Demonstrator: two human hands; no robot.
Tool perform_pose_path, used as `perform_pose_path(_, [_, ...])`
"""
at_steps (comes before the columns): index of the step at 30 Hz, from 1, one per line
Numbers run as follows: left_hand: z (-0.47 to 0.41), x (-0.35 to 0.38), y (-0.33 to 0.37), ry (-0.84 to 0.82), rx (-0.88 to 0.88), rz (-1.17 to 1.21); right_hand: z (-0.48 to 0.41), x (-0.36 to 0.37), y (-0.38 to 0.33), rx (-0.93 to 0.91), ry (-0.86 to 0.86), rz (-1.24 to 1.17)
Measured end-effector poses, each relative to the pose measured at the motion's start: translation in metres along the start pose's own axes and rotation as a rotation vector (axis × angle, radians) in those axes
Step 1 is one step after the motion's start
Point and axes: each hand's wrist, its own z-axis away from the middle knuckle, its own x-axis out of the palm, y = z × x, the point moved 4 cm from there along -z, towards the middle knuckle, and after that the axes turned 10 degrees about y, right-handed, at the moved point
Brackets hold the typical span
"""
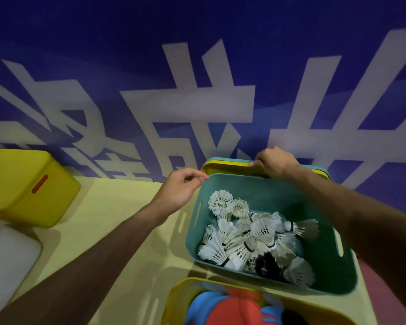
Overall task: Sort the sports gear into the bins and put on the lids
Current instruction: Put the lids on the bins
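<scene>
An open teal bin on the yellow table holds several white shuttlecocks. Behind its far wall two lids stand on edge against the wall, a yellow lid in front of a teal lid. My right hand grips the top edge of these lids; which one it holds I cannot tell. My left hand hovers at the bin's far left corner, fingers loosely curled, holding nothing. A yellow bin at the bottom holds red and blue gear.
A closed yellow bin with its lid on sits at the left. A white bin lies at the left edge. The blue wall with white lettering rises right behind the table. Red floor shows at the right.
</scene>
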Motion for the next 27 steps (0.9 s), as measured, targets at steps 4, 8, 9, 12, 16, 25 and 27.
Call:
perform_pose_path(4, [0.004,-0.005,0.009,0.014,0.011,0.039,-0.001,-0.008,0.007,0.098,0.049,-0.086])
perform_pose_path(8, [0.011,-0.009,0.008,0.015,0.008,0.050,0.002,-0.016,0.010,0.168,0.098,-0.085])
perform_pose_path(9, [0.012,-0.009,0.007,0.009,0.002,0.057,0.002,-0.016,0.010,0.166,0.104,-0.083])
perform_pose_path(12, [0.014,-0.010,0.002,-0.004,-0.015,0.066,0.004,-0.018,0.005,0.118,0.086,-0.041])
perform_pose_path(16, [0.006,-0.002,-0.008,-0.034,-0.034,0.007,0.011,-0.014,-0.002,-0.039,-0.008,0.142])
perform_pose_path(25, [-0.044,0.058,-0.009,-0.141,0.164,-0.404,0.008,-0.018,-0.011,-0.286,-0.033,0.319])
perform_pose_path(27, [-0.056,0.069,-0.013,-0.163,0.165,-0.477,0.005,-0.015,-0.008,-0.268,-0.044,0.317])
